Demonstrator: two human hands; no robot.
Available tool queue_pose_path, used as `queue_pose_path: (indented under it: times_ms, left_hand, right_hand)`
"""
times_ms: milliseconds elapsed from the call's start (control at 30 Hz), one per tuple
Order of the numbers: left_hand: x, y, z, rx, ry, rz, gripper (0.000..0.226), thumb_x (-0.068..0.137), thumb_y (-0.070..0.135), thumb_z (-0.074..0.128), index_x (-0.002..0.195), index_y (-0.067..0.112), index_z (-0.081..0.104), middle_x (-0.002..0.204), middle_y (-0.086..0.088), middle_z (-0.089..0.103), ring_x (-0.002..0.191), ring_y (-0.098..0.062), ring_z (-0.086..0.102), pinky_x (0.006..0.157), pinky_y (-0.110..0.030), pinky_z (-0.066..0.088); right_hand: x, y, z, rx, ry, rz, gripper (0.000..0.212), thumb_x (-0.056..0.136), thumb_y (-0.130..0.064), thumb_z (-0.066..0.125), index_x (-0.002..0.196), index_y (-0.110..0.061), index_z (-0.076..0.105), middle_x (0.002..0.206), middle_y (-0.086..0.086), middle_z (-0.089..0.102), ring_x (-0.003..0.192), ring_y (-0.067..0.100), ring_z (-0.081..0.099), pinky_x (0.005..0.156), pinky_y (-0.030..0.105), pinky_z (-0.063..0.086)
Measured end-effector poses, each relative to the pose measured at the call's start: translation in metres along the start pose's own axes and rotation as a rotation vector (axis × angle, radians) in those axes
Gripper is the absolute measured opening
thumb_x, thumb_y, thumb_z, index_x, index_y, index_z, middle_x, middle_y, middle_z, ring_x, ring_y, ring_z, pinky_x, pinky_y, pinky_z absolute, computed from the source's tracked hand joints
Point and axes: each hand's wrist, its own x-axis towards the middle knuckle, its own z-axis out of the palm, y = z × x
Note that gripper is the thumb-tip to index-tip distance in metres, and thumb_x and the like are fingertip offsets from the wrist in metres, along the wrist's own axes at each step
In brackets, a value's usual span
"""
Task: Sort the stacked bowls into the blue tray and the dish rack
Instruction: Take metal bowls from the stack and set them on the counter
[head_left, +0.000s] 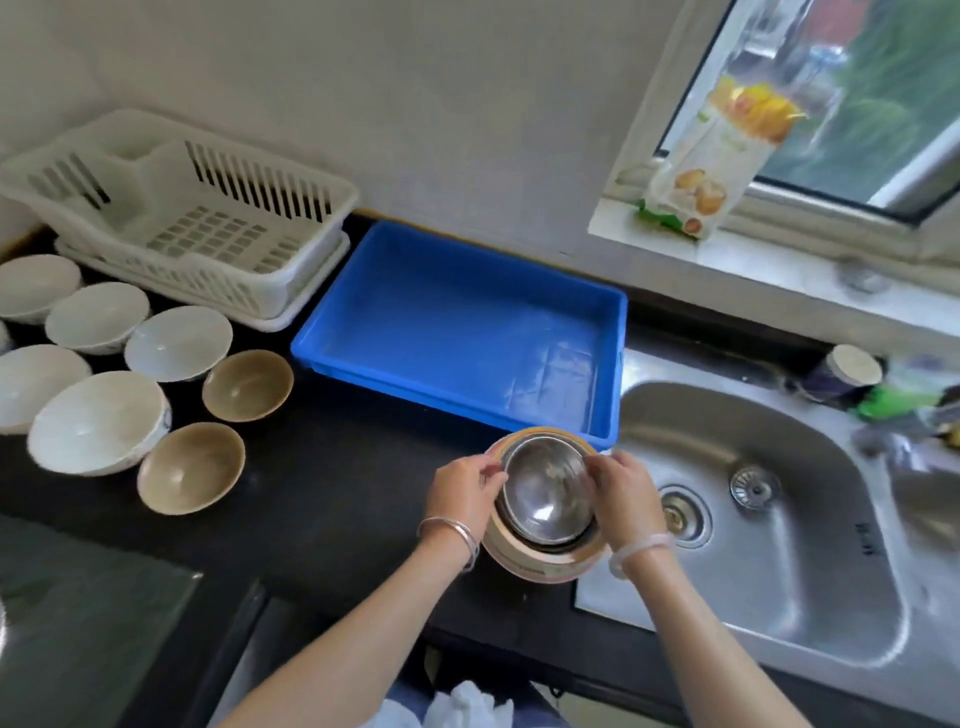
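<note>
Left hand and right hand pinch the steel bowl by its rim. If it sticks, the stacked bowls beneath could tip into the sink.

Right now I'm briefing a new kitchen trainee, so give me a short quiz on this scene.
1. True or false: the blue tray already holds bowls.
2. How many brown bowls stand loose on the counter?
3. The left hand and right hand grip which: A the steel bowl, B a white bowl, C the dish rack?
Key: 1 false; 2 two; 3 A.
</note>
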Motion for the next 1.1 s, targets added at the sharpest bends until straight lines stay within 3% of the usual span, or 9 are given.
queue_pose_path:
  times_ms: [167,333,500,633,700,833,967,1100]
  left_hand:
    - [-0.001,0.005,0.008,0.044,0.017,0.021,0.028,0.087,0.022,0.06,0.113,0.02,0.066,0.108,0.001,0.07,0.099,-0.014,0.064,0.082,-0.02,0.045]
    - [0.0,0.003,0.008,0.051,0.001,0.01,0.031,0.088,0.021,0.058,0.119,0.02,0.062,0.114,0.002,0.068,0.103,-0.013,0.063,0.084,-0.019,0.044]
    - [0.003,0.004,0.008,0.072,-0.007,0.006,0.03,0.09,0.019,0.054,0.117,0.02,0.063,0.113,0.001,0.069,0.103,-0.015,0.063,0.085,-0.023,0.047]
    - [0.007,0.008,0.008,0.095,-0.018,0.012,0.029,0.089,0.018,0.055,0.118,0.018,0.062,0.114,0.0,0.068,0.103,-0.014,0.062,0.081,-0.02,0.044]
    - [0.01,0.011,0.009,0.104,-0.03,0.005,0.029,0.089,0.017,0.056,0.118,0.017,0.062,0.114,-0.001,0.067,0.103,-0.015,0.062,0.08,-0.02,0.044]
    - [0.017,0.016,0.011,0.089,-0.066,-0.035,0.026,0.087,0.017,0.059,0.113,0.014,0.063,0.107,-0.002,0.068,0.098,-0.015,0.062,0.08,-0.021,0.045]
    - [0.02,0.02,0.012,0.097,-0.081,-0.058,0.016,0.086,0.016,0.06,0.101,0.014,0.065,0.086,0.003,0.063,0.083,-0.011,0.058,0.072,-0.022,0.044]
    - [0.021,0.023,0.01,0.15,-0.071,-0.036,0.007,0.086,0.017,0.06,0.092,0.018,0.063,0.087,0.007,0.059,0.083,-0.013,0.057,0.067,-0.024,0.043]
  right_hand:
    - [0.003,-0.001,0.002,0.109,0.015,0.123,0.016,0.087,-0.022,0.059,0.09,-0.01,0.068,0.093,0.01,0.064,0.09,0.03,0.057,0.068,0.025,0.03]
    - [0.003,0.002,-0.002,0.262,0.015,0.245,0.012,0.081,-0.019,0.065,0.075,-0.015,0.055,0.074,0.003,0.061,0.073,0.026,0.056,0.062,0.028,0.033]
    - [0.007,0.006,-0.008,0.297,0.004,0.269,0.014,0.087,-0.019,0.059,0.078,-0.016,0.049,0.076,0.004,0.058,0.074,0.028,0.054,0.064,0.03,0.033]
    - [0.006,0.014,-0.017,0.406,0.014,0.3,0.014,0.087,-0.017,0.058,0.078,-0.015,0.048,0.074,0.007,0.062,0.074,0.032,0.059,0.066,0.034,0.044]
    - [0.006,0.019,-0.021,0.476,0.033,0.335,0.015,0.086,-0.017,0.06,0.076,-0.016,0.049,0.075,0.012,0.066,0.074,0.035,0.063,0.073,0.042,0.053]
    - [0.006,0.028,-0.028,0.535,0.049,0.376,0.022,0.084,-0.015,0.062,0.07,-0.022,0.047,0.081,0.016,0.069,0.077,0.037,0.065,0.077,0.052,0.054]
    - [0.005,0.034,-0.028,0.569,0.054,0.399,0.022,0.084,-0.015,0.063,0.07,-0.022,0.047,0.077,0.013,0.069,0.072,0.035,0.066,0.075,0.053,0.055]
    - [0.003,0.036,-0.027,0.603,0.058,0.406,0.02,0.084,-0.013,0.064,0.071,-0.02,0.05,0.068,0.008,0.066,0.063,0.03,0.065,0.07,0.051,0.058]
